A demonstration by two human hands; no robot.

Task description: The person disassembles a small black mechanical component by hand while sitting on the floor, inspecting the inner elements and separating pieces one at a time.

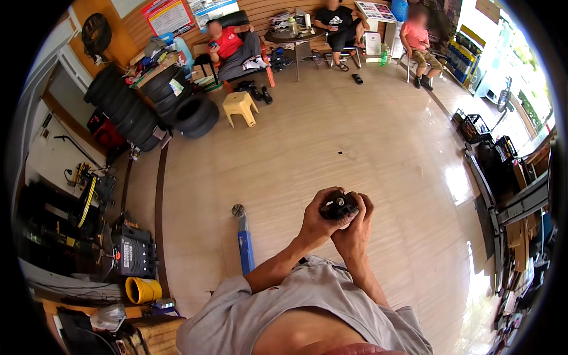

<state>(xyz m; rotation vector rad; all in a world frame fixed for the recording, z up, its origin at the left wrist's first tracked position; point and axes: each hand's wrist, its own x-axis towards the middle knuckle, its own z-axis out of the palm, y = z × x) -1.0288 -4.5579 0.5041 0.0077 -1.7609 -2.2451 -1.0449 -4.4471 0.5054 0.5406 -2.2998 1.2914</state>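
Both my hands are wrapped around a dark, rounded part [338, 205] with a small silver metal piece at its middle. It is held up in front of my waist, over the tiled floor. My left hand [317, 220] closes on it from the left, fingers curled around its far side. From the right, my right hand [355, 232] grips the same part, its fingers bent over the edge. The palms hide its underside, and its exact kind cannot be made out.
A blue jack arm [245, 248] lies left of my forearms. Stacked tyres [121, 109], a yellow stool [239, 107], a yellow bucket [144, 290] and a dark machine [135, 251] stand leftward. Three seated people are at the far wall. Black crates [475, 128] line the right.
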